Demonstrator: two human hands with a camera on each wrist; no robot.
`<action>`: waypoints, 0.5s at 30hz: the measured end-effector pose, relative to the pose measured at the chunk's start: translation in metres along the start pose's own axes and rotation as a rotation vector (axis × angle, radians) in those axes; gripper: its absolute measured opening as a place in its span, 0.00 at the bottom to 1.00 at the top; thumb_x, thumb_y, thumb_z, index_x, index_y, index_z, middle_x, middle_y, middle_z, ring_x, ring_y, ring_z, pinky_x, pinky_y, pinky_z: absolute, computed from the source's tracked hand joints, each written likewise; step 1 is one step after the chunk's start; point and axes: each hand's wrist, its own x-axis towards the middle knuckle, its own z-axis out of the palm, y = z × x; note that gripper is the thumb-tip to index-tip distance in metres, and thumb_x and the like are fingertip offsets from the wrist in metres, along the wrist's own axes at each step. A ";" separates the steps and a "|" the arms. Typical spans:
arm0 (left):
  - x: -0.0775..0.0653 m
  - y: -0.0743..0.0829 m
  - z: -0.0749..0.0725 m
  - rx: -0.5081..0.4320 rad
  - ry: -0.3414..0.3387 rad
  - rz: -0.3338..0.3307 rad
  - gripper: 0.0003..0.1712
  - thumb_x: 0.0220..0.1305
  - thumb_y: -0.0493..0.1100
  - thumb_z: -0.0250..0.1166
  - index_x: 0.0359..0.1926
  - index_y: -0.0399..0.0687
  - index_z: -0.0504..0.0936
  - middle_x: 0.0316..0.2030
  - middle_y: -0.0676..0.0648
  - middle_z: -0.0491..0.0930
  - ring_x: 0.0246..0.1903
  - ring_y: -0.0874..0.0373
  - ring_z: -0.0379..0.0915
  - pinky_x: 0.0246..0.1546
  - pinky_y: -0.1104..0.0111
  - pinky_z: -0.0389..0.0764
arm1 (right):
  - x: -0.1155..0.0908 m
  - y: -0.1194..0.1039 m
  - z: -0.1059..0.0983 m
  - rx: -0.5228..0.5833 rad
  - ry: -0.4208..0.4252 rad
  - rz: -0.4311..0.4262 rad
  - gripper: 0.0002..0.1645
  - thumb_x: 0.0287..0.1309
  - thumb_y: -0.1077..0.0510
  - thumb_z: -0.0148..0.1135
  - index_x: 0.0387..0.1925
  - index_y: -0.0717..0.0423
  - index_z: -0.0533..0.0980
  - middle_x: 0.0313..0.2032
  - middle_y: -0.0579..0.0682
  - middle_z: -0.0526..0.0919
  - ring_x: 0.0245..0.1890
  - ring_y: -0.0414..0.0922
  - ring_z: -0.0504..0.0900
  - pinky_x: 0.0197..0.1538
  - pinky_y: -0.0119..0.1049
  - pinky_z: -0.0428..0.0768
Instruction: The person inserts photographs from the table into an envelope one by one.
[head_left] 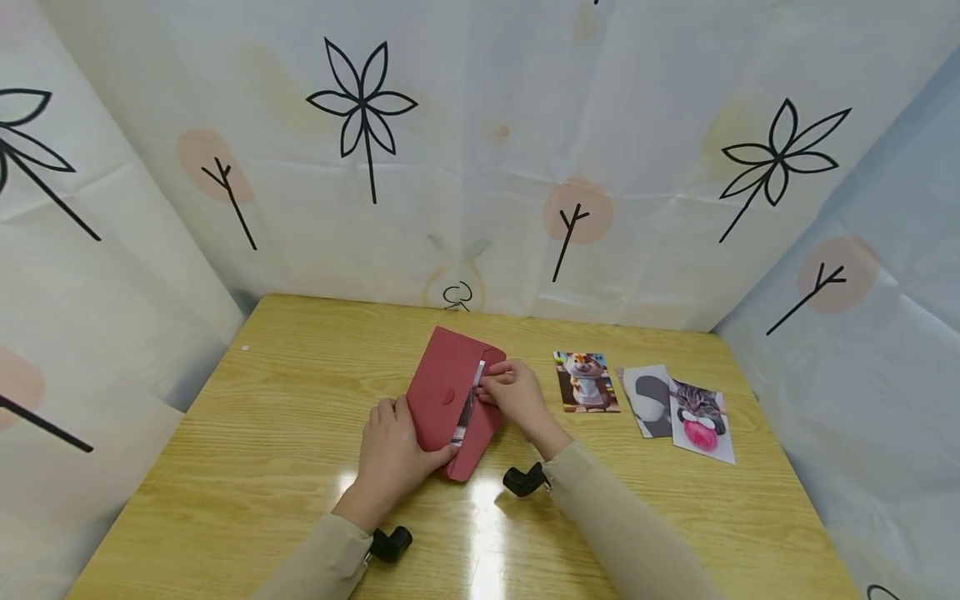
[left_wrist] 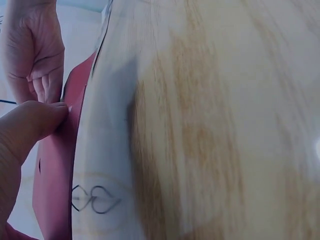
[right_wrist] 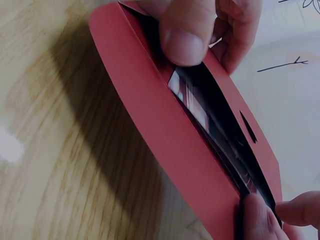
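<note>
A red paper envelope (head_left: 442,392) is held tilted over the table with its flap folded back. My left hand (head_left: 393,450) grips its lower left side, and the left thumb (right_wrist: 185,42) reaches into the open mouth. Inside the slot shows a glossy photo card (right_wrist: 192,102), mostly hidden by the envelope. My right hand (head_left: 517,396) is at the upper end of the mouth, its thumb and fingers pinching the card's edge there. In the left wrist view, the envelope (left_wrist: 60,165) stands edge-on beside the left thumb.
To the right on the wooden table (head_left: 285,400) lie a picture card of a hamster-like animal (head_left: 588,383), a grey-and-white card (head_left: 648,400) and a cat card with a pink ball (head_left: 701,421). The last two overlap. Patterned white curtains (head_left: 465,167) close off the back and sides.
</note>
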 end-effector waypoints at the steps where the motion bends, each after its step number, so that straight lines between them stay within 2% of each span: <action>1: 0.000 0.000 0.000 -0.001 0.006 -0.001 0.64 0.36 0.76 0.70 0.58 0.26 0.66 0.44 0.35 0.67 0.44 0.42 0.64 0.46 0.52 0.69 | 0.000 0.000 0.001 0.002 -0.011 -0.001 0.16 0.63 0.68 0.58 0.50 0.72 0.67 0.42 0.68 0.81 0.40 0.53 0.85 0.41 0.38 0.82; 9: 0.001 -0.004 0.003 0.006 0.024 0.001 0.65 0.37 0.78 0.68 0.57 0.25 0.66 0.42 0.35 0.67 0.42 0.43 0.64 0.43 0.53 0.70 | -0.003 -0.003 0.003 -0.025 -0.047 0.004 0.14 0.65 0.66 0.57 0.50 0.68 0.69 0.44 0.66 0.82 0.44 0.56 0.84 0.43 0.38 0.82; 15: 0.003 -0.009 0.003 0.005 0.008 -0.009 0.64 0.37 0.77 0.69 0.57 0.25 0.66 0.42 0.35 0.67 0.41 0.43 0.64 0.42 0.54 0.70 | -0.006 -0.003 -0.011 -0.129 -0.051 -0.054 0.18 0.65 0.59 0.60 0.52 0.66 0.71 0.43 0.63 0.80 0.42 0.57 0.83 0.43 0.45 0.82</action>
